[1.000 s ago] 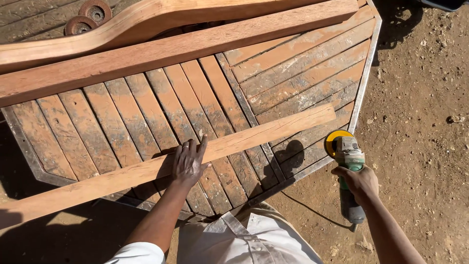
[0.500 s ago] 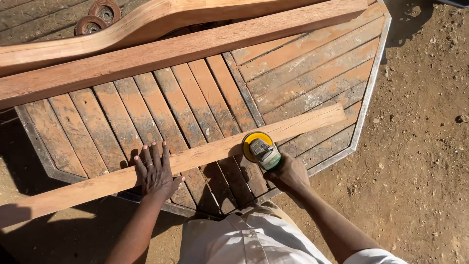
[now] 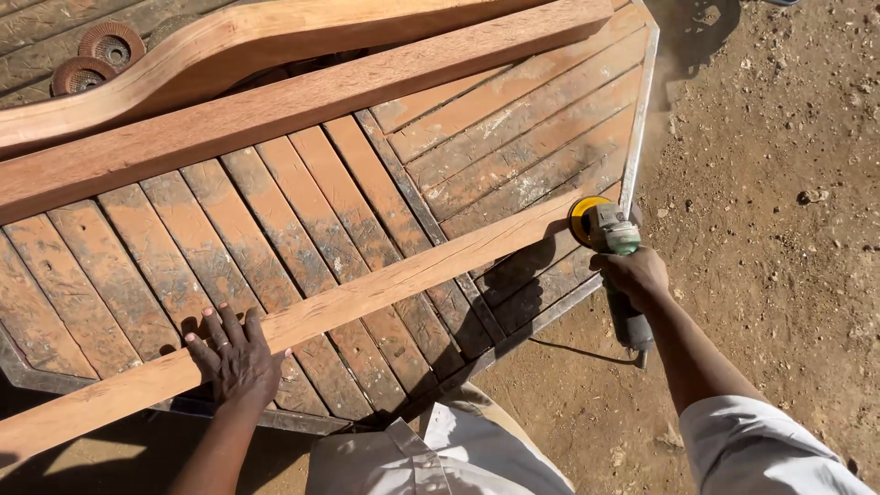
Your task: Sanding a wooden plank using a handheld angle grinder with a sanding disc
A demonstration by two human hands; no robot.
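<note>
At the far end of the long wooden strip [image 3: 367,298], a green grinder [image 3: 612,240] is gripped by the right hand's fingers [image 3: 632,273]. Near the other end, the strip is pressed flat onto the slatted surface [image 3: 513,137] by the left hand [image 3: 236,356], fingers spread. Sanding looks unfinished; dust is seen.

One camera sits on the person's head. It looks steeply down, close over the desk [image 3: 513,137], dirt ground [image 3: 779,275] at 3 o'clock.

— How's the light? 
— Harsh sun. My left hand [image 3: 236,359] throws a crisp shadow beside it; deep shade pools near left.
— Sharpness? 
— Crisp throughout, slight dust haze far right.
</note>
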